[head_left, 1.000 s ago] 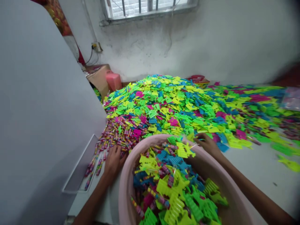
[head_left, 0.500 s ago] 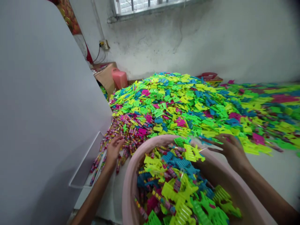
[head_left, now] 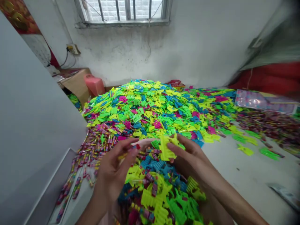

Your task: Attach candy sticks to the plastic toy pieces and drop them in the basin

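Over a pink tub (head_left: 147,142), both of my hands are raised near its far rim. My left hand (head_left: 110,172) is closed on a small candy tube (head_left: 136,146) with a red end; the fingers cover most of it. A flat yellow plastic toy piece (head_left: 166,150) with ridges is pinched between thumb and fingers of my right hand (head_left: 195,154). Below them the tub holds mixed yellow, green and blue toy pieces (head_left: 156,193) and candy tubes (head_left: 150,179).
A large heap of coloured plastic pieces (head_left: 145,103) rises behind the tub. Loose candy tubes (head_left: 110,134) lie to its left, and more (head_left: 269,128) at the right. A white panel (head_left: 42,131) stands at left. A red jug (head_left: 94,85) is by the wall.
My left hand has come from the tubes at left to above the tub with a candy tube. My right hand has moved inward and now holds a yellow piece. The view has turned right.
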Demonstrator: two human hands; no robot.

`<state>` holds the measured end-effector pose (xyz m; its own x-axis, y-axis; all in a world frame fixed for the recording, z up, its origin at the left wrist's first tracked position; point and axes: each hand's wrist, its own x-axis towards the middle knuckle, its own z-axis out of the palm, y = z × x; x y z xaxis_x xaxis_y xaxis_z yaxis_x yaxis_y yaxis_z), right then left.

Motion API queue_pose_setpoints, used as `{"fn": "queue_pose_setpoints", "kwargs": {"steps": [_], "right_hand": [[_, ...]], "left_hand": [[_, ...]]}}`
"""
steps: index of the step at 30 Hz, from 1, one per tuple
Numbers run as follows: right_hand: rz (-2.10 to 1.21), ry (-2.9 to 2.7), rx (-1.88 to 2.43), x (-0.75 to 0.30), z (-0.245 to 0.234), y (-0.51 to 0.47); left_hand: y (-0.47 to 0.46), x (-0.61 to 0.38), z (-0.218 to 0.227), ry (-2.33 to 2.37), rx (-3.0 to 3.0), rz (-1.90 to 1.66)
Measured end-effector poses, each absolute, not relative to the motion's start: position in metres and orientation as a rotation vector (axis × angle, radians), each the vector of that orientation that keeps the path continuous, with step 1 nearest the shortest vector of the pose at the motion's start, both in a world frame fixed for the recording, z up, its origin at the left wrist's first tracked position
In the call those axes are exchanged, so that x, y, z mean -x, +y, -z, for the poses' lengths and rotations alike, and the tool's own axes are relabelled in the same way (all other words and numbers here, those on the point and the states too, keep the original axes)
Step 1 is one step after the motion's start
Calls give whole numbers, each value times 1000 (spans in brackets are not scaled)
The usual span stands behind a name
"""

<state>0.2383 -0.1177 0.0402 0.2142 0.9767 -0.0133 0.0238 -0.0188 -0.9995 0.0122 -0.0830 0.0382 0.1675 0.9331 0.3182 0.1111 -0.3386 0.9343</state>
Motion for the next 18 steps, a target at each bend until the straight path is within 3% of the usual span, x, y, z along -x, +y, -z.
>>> {"fn": "queue_pose_setpoints", "kwargs": {"steps": [18], "right_hand": [[-915, -1422, 1382, -213, -54, -155]], "left_hand": [[-102, -19, -44, 954, -1847, -1202]]}}
